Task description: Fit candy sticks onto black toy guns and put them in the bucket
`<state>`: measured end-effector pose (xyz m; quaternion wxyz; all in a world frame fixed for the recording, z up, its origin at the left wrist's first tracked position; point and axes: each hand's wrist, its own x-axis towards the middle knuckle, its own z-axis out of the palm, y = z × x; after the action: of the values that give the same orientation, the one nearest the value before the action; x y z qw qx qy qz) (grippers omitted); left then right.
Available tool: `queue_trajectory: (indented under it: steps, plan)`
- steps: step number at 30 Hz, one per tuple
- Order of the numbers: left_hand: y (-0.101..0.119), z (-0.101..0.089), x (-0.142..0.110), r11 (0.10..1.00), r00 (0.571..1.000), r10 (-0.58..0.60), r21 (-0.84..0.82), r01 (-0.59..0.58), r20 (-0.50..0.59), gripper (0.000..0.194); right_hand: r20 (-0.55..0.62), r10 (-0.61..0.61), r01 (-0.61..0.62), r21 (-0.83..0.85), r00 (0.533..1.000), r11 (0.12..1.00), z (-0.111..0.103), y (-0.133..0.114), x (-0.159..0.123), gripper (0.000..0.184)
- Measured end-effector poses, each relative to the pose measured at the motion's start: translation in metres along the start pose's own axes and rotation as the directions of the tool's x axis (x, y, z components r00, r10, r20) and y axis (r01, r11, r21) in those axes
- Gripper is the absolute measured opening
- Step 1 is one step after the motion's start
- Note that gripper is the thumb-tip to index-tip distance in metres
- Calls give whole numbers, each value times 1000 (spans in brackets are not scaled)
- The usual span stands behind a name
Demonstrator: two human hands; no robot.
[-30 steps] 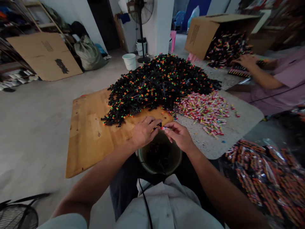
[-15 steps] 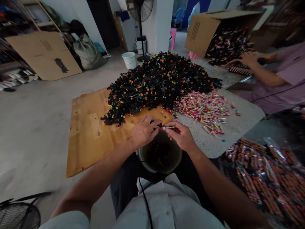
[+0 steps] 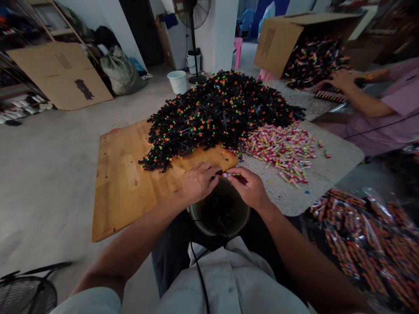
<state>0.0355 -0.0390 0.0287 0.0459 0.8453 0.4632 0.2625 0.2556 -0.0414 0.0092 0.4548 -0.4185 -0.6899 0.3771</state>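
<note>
Above the round, dull-green bucket (image 3: 245, 220) between our legs, the head view shows our two grips close together. Our left grip (image 3: 197, 182) is pinching a small black plastic piece (image 3: 216, 174), mostly hidden by the fingers. Our right grip (image 3: 250, 187) has thumb and forefinger pressed on the slim pink-and-white tube with coloured bands (image 3: 226, 175). Tube and piece lie nearly in line, end towards end, between the fingertips; whether they are seated together we cannot tell.

As we judge it, this works best with the left fingers firm and level as a steady base, and the right pinch light, so the tube neither bends nor skews. Pressure belongs straight along its length, and the fingertips should leave the meeting ends uncovered for us to see.

Beyond our fingers, the large heap of black plastic pieces with orange and green tips (image 3: 225, 107) rests partly on the pale wooden board (image 3: 119, 192). The pink, red and yellow tube heap (image 3: 281, 146) lies on the speckled grey table (image 3: 337, 159), nearer our right side.
</note>
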Motion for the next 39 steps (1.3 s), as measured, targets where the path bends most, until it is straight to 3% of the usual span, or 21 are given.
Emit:
queue_trajectory:
  steps: [7,11,13,16,17,18,20,22,23,25,27,31,36,39]
  plan:
    - [-1,-7,0,995,997,65,68,-69,51,26,-17,-148,143,-167,989,976,5,5,-1,20]
    - [-2,-4,-3,997,992,53,42,-58,115,25,-37,-102,95,-158,994,983,11,11,-5,22]
    - [-4,-3,-7,998,974,52,-37,-45,219,27,49,-51,57,-118,998,991,9,15,-6,23]
    - [-15,-5,-12,981,897,50,-188,38,439,40,286,14,12,-88,958,996,-6,30,0,25]
    - [-23,-6,-13,975,880,24,-206,85,475,44,304,48,-9,-127,951,992,-14,37,4,26]
    - [-33,-7,-13,972,877,-28,-193,137,480,46,264,97,-42,-204,960,978,-24,46,8,26]
    - [-58,-8,-12,965,891,-199,-75,250,409,45,33,219,-185,-422,975,887,-47,67,17,27]
    - [-87,-9,-9,930,882,-367,123,345,295,41,-246,317,-400,-638,916,658,-69,89,26,30]
    - [-100,-10,-8,904,872,-418,213,371,257,39,-331,357,-482,-688,874,542,-78,98,30,33]
    - [-123,-10,-4,828,839,-513,363,427,182,43,-417,397,-559,-740,818,374,-90,112,38,42]
    - [-136,-8,1,765,799,-582,432,477,149,48,-443,416,-577,-765,794,285,-93,118,44,50]
    - [-142,3,17,729,752,-644,414,546,142,56,-411,437,-547,-798,800,252,-86,117,52,49]
    - [-137,15,29,669,679,-722,380,639,132,50,-408,470,-562,-788,783,252,-81,117,48,51]
    - [-137,16,27,705,698,-698,322,632,160,47,-385,417,-541,-754,823,371,-79,116,38,44]
